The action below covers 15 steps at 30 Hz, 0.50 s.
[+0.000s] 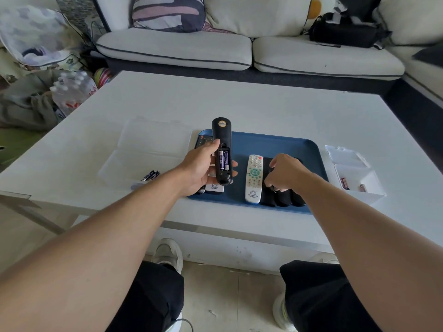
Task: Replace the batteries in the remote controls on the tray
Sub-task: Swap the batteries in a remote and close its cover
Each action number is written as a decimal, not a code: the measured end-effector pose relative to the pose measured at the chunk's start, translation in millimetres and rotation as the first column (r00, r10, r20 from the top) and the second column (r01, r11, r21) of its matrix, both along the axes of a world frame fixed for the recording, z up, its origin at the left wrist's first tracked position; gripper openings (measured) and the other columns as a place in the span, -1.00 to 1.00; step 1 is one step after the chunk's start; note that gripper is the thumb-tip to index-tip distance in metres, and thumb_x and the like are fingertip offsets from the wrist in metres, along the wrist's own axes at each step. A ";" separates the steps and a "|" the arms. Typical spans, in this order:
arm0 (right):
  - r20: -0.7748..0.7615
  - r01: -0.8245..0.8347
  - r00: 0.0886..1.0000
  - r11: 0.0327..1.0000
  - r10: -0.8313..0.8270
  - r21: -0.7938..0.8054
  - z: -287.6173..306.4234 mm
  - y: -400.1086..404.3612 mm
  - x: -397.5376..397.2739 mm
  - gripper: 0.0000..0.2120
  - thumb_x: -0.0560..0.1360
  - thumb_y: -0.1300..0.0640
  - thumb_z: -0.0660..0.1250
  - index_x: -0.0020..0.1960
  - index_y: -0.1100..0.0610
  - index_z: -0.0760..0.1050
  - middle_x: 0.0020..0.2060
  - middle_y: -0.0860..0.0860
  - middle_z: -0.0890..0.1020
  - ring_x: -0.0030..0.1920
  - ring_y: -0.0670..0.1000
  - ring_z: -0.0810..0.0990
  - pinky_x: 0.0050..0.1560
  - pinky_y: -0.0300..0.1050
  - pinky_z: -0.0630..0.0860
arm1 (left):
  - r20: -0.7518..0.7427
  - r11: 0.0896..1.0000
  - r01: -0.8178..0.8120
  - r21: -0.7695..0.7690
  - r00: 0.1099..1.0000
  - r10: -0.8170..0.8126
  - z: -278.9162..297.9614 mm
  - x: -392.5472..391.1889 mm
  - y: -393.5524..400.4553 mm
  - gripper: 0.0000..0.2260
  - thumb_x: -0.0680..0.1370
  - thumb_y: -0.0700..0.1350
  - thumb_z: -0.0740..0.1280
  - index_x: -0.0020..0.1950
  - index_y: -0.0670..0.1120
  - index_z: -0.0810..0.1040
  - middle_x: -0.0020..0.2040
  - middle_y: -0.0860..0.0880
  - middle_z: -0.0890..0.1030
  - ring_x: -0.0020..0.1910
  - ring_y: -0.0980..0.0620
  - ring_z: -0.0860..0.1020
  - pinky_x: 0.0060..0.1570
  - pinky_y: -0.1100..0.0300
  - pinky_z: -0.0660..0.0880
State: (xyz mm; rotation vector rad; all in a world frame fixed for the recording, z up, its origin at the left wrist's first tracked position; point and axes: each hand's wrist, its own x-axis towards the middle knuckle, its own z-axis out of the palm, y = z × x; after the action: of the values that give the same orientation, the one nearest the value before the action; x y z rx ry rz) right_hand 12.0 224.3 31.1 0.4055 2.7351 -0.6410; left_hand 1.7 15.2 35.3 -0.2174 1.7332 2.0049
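My left hand grips a black remote upside down above the blue tray. Its battery bay is uncovered, and two purple batteries sit inside. My right hand reaches down onto the black remotes at the tray's right, fingers curled and pinching at something small and dark there; what it is stays hidden. A white remote lies face up between the two hands. More remotes lie under my left hand.
A clear lidded box left of the tray holds two dark batteries. A white box right of the tray holds reddish batteries. All of it rests on a white table, with a sofa behind.
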 end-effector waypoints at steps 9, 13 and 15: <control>-0.209 -0.009 0.977 0.991 0.037 0.137 14.6 5.1 -1.1 -0.75 0.51 0.19 0.31 0.18 0.15 0.52 -0.12 0.06 0.63 -0.10 0.12 0.63 -0.15 -0.06 0.61 | 0.002 1.000 -0.008 -0.013 1.000 0.008 -3.1 -2.0 3.8 -0.60 0.69 0.10 0.16 0.39 -0.14 0.47 0.02 -0.24 0.68 -0.08 -0.23 0.67 -0.01 -0.13 0.61; -0.322 -0.038 0.945 0.961 -0.055 -0.275 30.4 -6.0 1.6 -0.70 0.51 0.23 0.31 0.22 0.03 0.46 -0.17 0.03 0.65 -0.16 0.07 0.69 -0.13 0.03 0.66 | 0.012 1.000 -0.024 0.005 1.000 0.023 -3.2 -3.5 4.4 -0.58 0.68 0.13 0.16 0.38 -0.12 0.49 0.05 -0.23 0.69 -0.07 -0.22 0.68 -0.07 -0.07 0.64; -0.244 -0.055 0.963 0.805 -0.114 -0.591 38.1 -13.2 5.8 -0.66 0.51 0.30 0.39 0.24 0.08 0.47 -0.09 0.10 0.67 -0.15 0.10 0.73 -0.02 0.02 0.69 | 0.015 1.000 -0.025 0.008 1.000 0.025 -3.6 -3.5 5.3 -0.58 0.67 0.14 0.17 0.37 -0.11 0.50 0.07 -0.24 0.69 -0.02 -0.24 0.69 -0.07 -0.07 0.64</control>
State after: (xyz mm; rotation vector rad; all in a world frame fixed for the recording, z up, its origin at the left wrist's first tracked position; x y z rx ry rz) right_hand 17.8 211.1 69.2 0.2144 2.5651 -1.6050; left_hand -1.7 20.5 31.7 -0.2518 1.7214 2.0225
